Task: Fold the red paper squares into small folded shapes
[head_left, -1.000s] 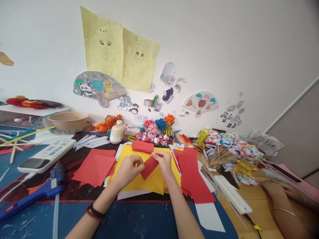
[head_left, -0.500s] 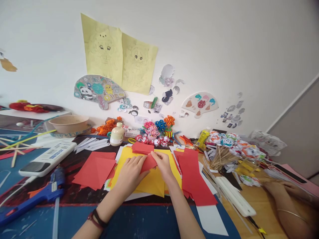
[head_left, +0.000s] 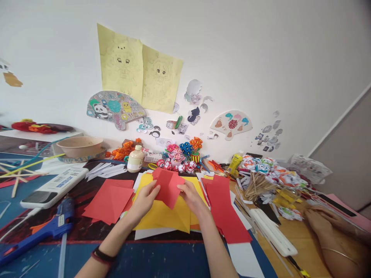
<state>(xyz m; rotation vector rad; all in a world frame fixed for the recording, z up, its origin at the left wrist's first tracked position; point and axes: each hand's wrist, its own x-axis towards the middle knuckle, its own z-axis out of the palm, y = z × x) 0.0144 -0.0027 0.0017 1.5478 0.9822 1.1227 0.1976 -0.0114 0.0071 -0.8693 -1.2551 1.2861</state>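
Observation:
A creased red paper sheet (head_left: 168, 190) is held up between my two hands, over the yellow paper (head_left: 162, 218). The fingers of my left hand (head_left: 147, 197) pinch its left edge, and my right hand (head_left: 189, 196) grips the right edge. Behind the sheet, part of another red paper shows at its upper left. To the left lie several red squares (head_left: 107, 200); to the right are long red sheets (head_left: 227, 210) on white paper.
Near the far side stand a glue bottle (head_left: 135, 159) and craft flowers (head_left: 187, 148). A blue glue gun (head_left: 55, 227) and a white power strip (head_left: 55, 187) lie left. Wooden sticks (head_left: 257, 187) and another person's arm (head_left: 330, 235) are at right.
The red paper, earlier folded under my fingers, is now opened out and raised. My left hand has moved left, to the sheet's edge. The camera view has shifted slightly.

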